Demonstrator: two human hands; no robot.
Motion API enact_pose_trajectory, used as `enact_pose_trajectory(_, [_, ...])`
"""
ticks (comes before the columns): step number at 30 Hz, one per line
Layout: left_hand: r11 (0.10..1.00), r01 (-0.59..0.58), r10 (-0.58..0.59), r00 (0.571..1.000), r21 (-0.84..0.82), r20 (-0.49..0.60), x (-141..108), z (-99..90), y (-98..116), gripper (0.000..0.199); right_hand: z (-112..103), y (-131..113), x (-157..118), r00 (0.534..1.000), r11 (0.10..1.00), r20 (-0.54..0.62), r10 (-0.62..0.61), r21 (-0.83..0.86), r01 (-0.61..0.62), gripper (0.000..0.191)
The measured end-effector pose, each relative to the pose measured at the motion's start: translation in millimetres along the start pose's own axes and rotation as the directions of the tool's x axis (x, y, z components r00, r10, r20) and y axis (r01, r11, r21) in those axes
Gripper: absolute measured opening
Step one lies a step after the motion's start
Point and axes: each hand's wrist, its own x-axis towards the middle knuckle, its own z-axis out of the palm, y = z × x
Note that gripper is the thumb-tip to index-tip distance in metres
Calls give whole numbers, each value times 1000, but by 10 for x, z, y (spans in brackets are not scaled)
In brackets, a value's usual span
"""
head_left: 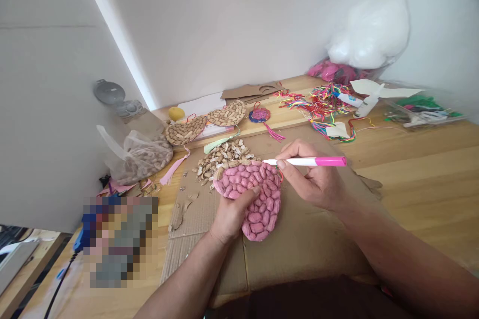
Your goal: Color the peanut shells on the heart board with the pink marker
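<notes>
My left hand point(235, 213) grips a flat piece covered in peanut shells point(264, 204), its thumb pressed on the top face. Most of those shells are pink; a few along the far left edge are still natural tan. Between the thumb and fingers of my right hand point(314, 177) is a white marker pen point(303, 161) with a pink end. Its tip points left and lies at the far edge of the piece; I cannot tell whether it touches. Behind the piece, loose peanut shells point(220, 157) are heaped on a cardboard sheet point(292, 254).
Two tan peanut-shell pieces point(226, 112) with tassels and a small round ornament point(259, 115) lie behind. A bag of peanuts point(140, 154) stands left. Colourful threads point(325, 102), a glue bottle point(368, 102) and a plastic tray point(426, 112) are at the back right.
</notes>
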Motion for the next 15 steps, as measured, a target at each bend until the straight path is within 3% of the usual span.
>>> enact_pose_trajectory(3, [999, 26, -26, 1000, -23, 14, -4, 0, -1, 78, -24, -9, -33, 994, 992, 37, 107, 62, -109, 4])
enact_pose_trajectory(7, [999, 10, -12, 999, 50, 34, 0, -18, -9, 74, -72, -50, -21, 977, 982, 106, 186, -46, -182, 7])
enact_pose_trajectory(10, [988, -33, 27, 999, 148, 41, 2, -29, 3, 71, -54, -70, 8, 985, 992, 121, 122, -51, -116, 4])
enact_pose_trajectory(15, [969, -66, 60, 998, 240, 33, 1, -34, 17, 67, 23, -27, 40, 991, 982, 73, -108, -146, 118, 7])
